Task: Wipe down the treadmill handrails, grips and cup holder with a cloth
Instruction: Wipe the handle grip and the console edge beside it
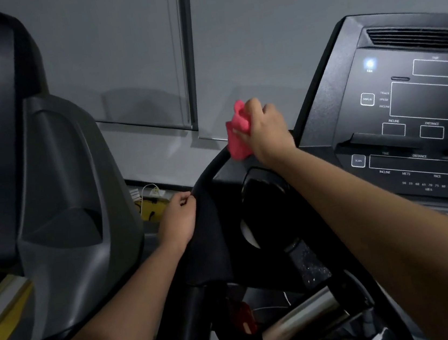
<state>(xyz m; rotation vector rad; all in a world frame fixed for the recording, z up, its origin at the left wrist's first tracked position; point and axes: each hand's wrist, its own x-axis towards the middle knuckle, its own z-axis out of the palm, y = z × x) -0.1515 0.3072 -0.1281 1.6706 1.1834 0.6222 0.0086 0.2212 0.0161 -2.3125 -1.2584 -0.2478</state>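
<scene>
Clutching cloth (236, 131) atop handrail (204, 178): right hand (264, 131); left hand (179, 217) holds handrail.

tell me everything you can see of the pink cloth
The soft pink fabric cloth is bunched into a crumpled wad, not spread flat. The right hand grips it from the right, fingers curled over its top. Its lower end hangs down onto the upper bend of the curved black handrail, left of the black treadmill console.

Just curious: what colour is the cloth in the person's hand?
Pink-red cloth, gripped by the right hand; head view.
</scene>
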